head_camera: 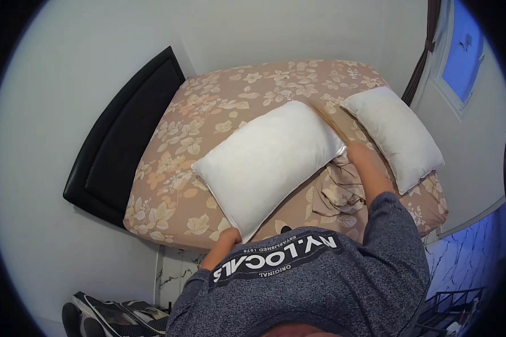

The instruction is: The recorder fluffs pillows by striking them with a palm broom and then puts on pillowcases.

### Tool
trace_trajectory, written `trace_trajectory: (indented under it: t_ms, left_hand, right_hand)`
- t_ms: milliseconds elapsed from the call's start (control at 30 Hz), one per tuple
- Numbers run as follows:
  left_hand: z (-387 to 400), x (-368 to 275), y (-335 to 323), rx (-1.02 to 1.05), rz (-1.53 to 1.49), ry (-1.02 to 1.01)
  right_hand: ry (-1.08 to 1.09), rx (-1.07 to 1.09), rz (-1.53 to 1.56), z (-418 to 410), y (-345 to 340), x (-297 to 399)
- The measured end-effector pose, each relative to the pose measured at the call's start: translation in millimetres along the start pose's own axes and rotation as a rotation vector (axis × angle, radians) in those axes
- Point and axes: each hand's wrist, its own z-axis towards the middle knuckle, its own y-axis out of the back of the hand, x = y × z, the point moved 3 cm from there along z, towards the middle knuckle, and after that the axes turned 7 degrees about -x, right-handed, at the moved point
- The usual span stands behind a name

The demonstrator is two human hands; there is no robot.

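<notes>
A plump white pillow [270, 156] is tilted across the floral fitted sheet [181, 130] in front of me. At its near corner my left hand [230, 236] grips the fabric, the fingers partly hidden. My right hand [356, 151] is closed around a stick broom [331, 122], its thin tan bristles lying along the pillow's right end and slightly blurred. Just below that hand lies a crumpled floral cloth [339, 189], possibly a pillowcase. A second white pillow [396, 137] rests on the bed to the right, beside my right forearm.
A black padded headboard [124, 139] stands at the bed's left end. Walls border the far side. On the right are a brown curtain [423, 54] and a window [461, 54]. A dark rack [451, 309] stands on the marble-patterned floor [459, 257]; bags [122, 316] lie lower left.
</notes>
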Motion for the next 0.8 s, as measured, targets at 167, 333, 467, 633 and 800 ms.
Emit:
trace_trajectory:
  t_ms: [167, 333, 467, 633, 800]
  left_hand:
    - [-2, -11, 9, 0.064, 0.017, 0.059]
    - [-5, -25, 22, 0.063, 0.084, 0.092]
    - [-19, -33, 24, -0.058, 0.043, 0.095]
    - [-33, -33, 20, -0.128, -0.041, 0.184]
    - [-41, -23, 15, -0.145, -0.176, 0.221]
  right_hand:
    - [0.351, 0.210, 0.183, -90, 16, 101]
    - [0.364, 0.170, 0.033, -55, -62, -4]
    - [-0.226, 0.052, 0.110, -33, -69, -89]
    - [0.141, -0.072, 0.506, -66, -80, -7]
    - [0.489, 0.219, 0.095, -107, -54, 34]
